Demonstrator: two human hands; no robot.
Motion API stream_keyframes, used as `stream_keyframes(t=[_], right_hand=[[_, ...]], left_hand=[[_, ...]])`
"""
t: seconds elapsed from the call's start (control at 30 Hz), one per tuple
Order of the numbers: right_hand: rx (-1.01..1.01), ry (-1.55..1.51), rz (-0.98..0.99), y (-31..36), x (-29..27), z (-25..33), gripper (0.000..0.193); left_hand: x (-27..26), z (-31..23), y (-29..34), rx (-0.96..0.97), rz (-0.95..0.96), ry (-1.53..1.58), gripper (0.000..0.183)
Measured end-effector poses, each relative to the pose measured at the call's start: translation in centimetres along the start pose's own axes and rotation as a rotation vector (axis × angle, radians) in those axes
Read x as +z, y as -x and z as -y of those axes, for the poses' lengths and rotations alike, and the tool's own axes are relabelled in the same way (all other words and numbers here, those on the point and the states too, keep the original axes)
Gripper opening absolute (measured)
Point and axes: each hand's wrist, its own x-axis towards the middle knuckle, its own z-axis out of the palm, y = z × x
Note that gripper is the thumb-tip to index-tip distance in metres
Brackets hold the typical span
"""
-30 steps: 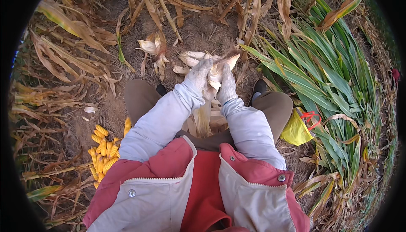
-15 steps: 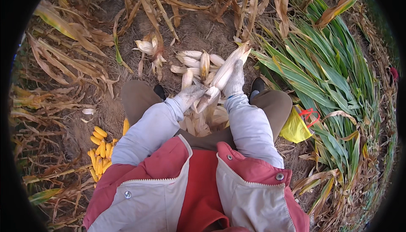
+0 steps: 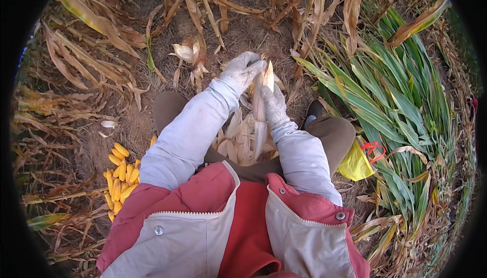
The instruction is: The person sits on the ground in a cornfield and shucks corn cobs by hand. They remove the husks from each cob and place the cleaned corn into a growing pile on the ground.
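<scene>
An ear of corn (image 3: 260,99) in a pale dry husk stands out in front of me, its brownish tip pointing away. My right hand (image 3: 274,106), in a whitish work glove, is wrapped round its middle from the right side. At the tip, my left hand (image 3: 242,71), gloved alike, has its thumb and fingers closed on the husk. A little yellow shows beside the ear near the left fingers. Below both hands, stripped husks (image 3: 236,138) lie in a heap between my bent legs. Other unpeeled ears beyond are mostly hidden by my hands.
Bare yellow corn cobs (image 3: 122,171) are piled at my left. To the right lie long green leaves (image 3: 401,90) and a yellow bag (image 3: 355,164) with red handles. Dry stalks (image 3: 284,4) rise at the far side. A partly opened husk (image 3: 190,55) sits ahead on the left.
My left hand has gone from the ear's near end up to its tip. The ear has turned more upright, and my right hand now grips lower on it.
</scene>
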Motion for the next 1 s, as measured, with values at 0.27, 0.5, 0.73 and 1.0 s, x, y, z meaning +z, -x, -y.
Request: stream_keyframes(t=[0.27,0.5,0.73,1.0], right_hand=[[-0.028,0.05,0.028,0.6,-0.1,0.3,0.048],[0.077,-0.083,0.046,0.6,-0.7,1.0,0.05],[0.036,0.094,0.059,0.7,0.0,1.4,0.05],[0.064,0.057,0.11,1.1,0.1,1.5,0.046]], left_hand=[[0.5,0.4,0.1,-0.153,-0.064,0.114,0.028],[1.0,1.3,1.0,-0.419,-0.076,0.54,0.027],[-0.1,-0.9,0.7,-0.153,-0.03,0.253,0.027],[-0.4,1.8,0.6,-0.057,-0.104,0.242,0.024]])
